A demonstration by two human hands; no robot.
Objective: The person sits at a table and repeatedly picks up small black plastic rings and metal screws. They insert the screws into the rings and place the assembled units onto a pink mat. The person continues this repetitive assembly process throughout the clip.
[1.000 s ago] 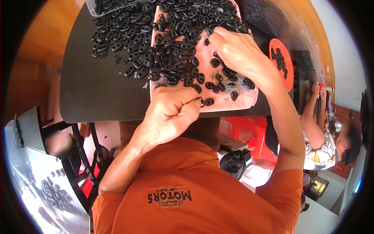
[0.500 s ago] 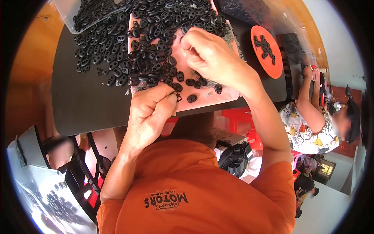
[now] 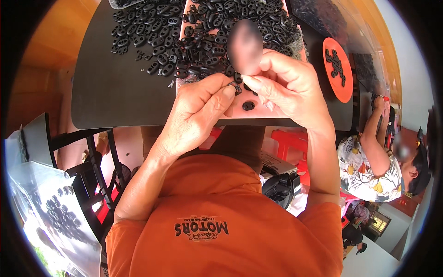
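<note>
My left hand [image 3: 200, 108] is closed in a pinch around a small black plastic piece, mostly covered by the thumb and forefinger. Just to its right, my right hand [image 3: 293, 85] pinches thumb against forefinger; what sits between those fingertips is too small to make out. Both hands are over the near part of a pink sheet [image 3: 263, 112]. A single black oval two-hole cord lock [image 3: 248, 105] lies on the sheet below the fingertips. Beyond the hands spreads a heap of similar black cord locks [image 3: 207, 48]. A blurred patch covers part of it.
An orange-red plate [image 3: 328, 85] with several black pieces stands on the right of the dark table [image 3: 120, 99]. Tiny silvery springs [image 3: 297, 44] lie along the sheet's right edge. A clear tub [image 3: 121, 3] is at the far left. Another person [image 3: 374, 161] sits at the right.
Both hands have come together over the sheet's near part, the right one leaving the heap and the left one moving rightward. The view has shifted, so the table sits higher and further right.
</note>
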